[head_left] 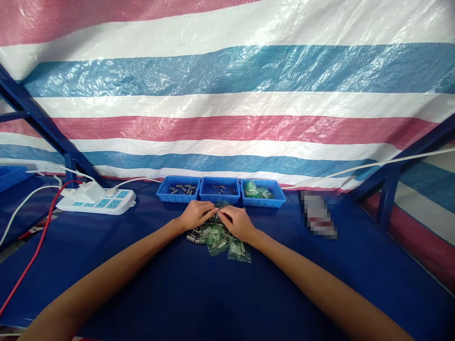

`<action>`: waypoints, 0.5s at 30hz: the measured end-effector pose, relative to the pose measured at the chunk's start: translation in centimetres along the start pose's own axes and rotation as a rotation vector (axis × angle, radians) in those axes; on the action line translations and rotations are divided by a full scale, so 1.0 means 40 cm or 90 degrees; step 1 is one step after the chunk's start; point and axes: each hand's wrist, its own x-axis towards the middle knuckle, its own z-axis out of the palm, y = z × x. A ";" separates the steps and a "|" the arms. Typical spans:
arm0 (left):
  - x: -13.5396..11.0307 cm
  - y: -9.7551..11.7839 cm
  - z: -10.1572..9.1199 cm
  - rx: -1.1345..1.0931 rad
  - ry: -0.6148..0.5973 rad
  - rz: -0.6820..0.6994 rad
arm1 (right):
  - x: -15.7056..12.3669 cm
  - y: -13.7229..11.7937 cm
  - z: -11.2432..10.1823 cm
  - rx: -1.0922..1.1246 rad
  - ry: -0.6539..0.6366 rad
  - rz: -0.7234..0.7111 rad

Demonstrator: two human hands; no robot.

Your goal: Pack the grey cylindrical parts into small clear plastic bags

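My left hand [198, 215] and my right hand [237, 222] meet over a small pile in the middle of the blue table, fingertips nearly touching. Both pinch a small clear, green-tinted plastic bag [223, 204], mostly hidden behind the fingers. Below them lie more of these bags, including a green-tinted bag [216, 239] and a flat bag [239, 250], with small metal parts inside. Loose short metal cylinders [191, 238] lie at the pile's left edge, partly under the left hand.
Behind the hands stand three blue bins: a left bin [177, 196] of metal cylinders, a middle bin [219, 197] of thin metal pins, and a right bin [263, 202] of green bags. A white power strip [117, 206] with cables lies left; a blurred object [319, 215] lies right.
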 end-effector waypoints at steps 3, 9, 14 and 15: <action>0.001 0.001 -0.001 0.003 0.000 -0.001 | 0.000 -0.001 0.000 -0.003 0.002 -0.002; 0.001 0.002 -0.003 -0.001 -0.006 -0.002 | 0.001 -0.001 -0.001 0.001 0.001 -0.002; -0.001 -0.001 0.000 -0.001 -0.006 -0.007 | 0.001 -0.001 -0.001 -0.002 -0.001 0.003; -0.001 -0.001 0.001 -0.002 -0.007 -0.007 | 0.001 -0.001 -0.001 -0.003 -0.001 0.003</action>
